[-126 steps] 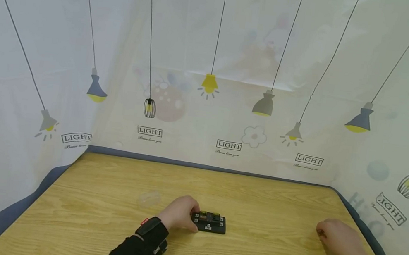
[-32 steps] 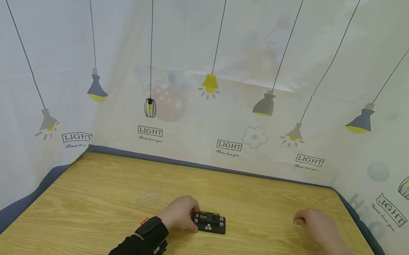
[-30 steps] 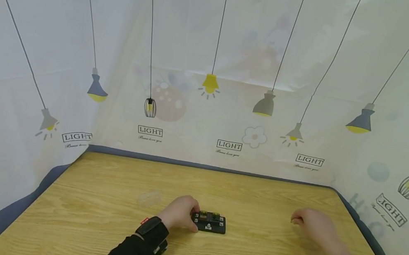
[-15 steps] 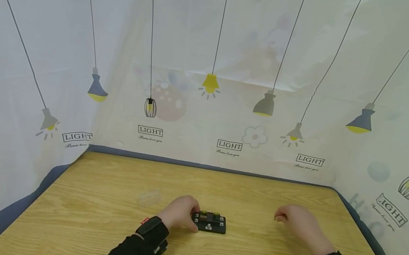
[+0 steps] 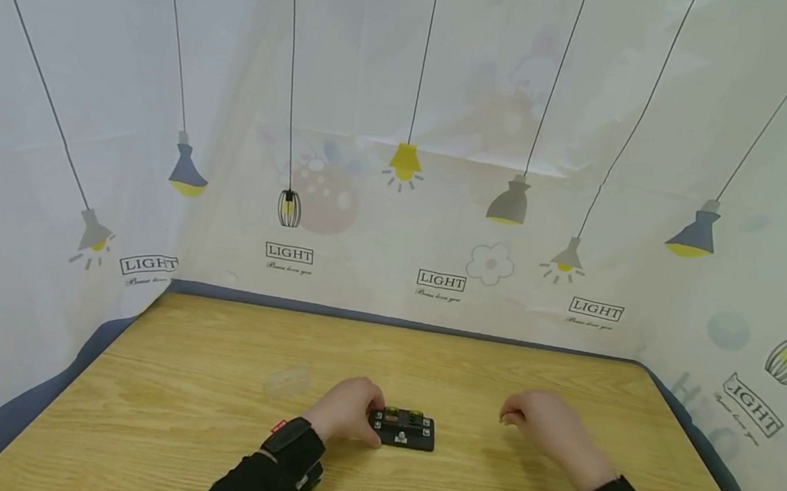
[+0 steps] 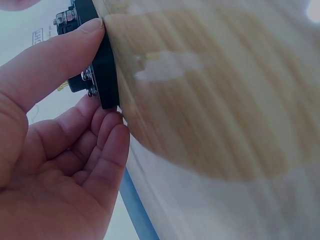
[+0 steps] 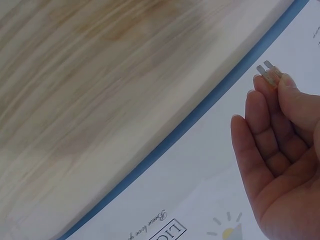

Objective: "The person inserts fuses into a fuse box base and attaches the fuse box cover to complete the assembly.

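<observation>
A black fuse block (image 5: 409, 437) with metal screw terminals and yellowish fuses on top lies on the table. My left hand (image 5: 345, 410) grips its left end, thumb on the near side. Up close in the left wrist view, the thumb presses the side of the fuse block (image 6: 107, 75) and the fingertips reach its far end. To the right of the block, my right hand (image 5: 550, 428) is raised over the table. Between its thumb and index finger it pinches a small amber blade fuse (image 7: 273, 76), whose two metal prongs point outward.
A clear plastic piece (image 5: 288, 382) lies behind and left of the left hand. The wooden table (image 5: 201, 433) has a blue-grey border, with white lamp-printed sheets (image 5: 382, 76) standing at its back and sides.
My right hand has moved left across the table, from the right edge toward the fuse block, fingers staying pinched. My left hand and the fuse block have stayed in place.
</observation>
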{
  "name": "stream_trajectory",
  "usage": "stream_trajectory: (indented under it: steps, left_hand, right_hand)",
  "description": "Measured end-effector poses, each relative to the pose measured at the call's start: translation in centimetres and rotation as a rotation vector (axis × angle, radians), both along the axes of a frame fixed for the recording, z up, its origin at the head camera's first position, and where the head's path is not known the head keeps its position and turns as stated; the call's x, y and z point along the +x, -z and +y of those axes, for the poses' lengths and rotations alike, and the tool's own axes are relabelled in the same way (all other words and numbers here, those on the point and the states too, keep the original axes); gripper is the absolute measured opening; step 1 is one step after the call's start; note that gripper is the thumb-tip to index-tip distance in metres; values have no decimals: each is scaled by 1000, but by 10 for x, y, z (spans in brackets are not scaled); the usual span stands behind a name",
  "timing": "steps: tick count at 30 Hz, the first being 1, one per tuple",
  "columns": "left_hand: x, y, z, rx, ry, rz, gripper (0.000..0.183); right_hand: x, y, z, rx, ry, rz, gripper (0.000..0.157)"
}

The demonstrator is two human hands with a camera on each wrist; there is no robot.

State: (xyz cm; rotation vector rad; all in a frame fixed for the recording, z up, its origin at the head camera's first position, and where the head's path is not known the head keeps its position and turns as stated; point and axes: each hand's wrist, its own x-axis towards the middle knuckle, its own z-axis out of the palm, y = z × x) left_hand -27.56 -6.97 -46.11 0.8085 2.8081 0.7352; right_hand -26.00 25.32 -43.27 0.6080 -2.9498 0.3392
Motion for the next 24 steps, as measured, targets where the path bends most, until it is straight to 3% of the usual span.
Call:
stream_trajectory:
  steps: [24]
  left_hand:
    - [-4, 4, -1, 14, 5, -21, 43]
  right_hand:
    - [-4, 2, -49, -23, -138, 17, 4]
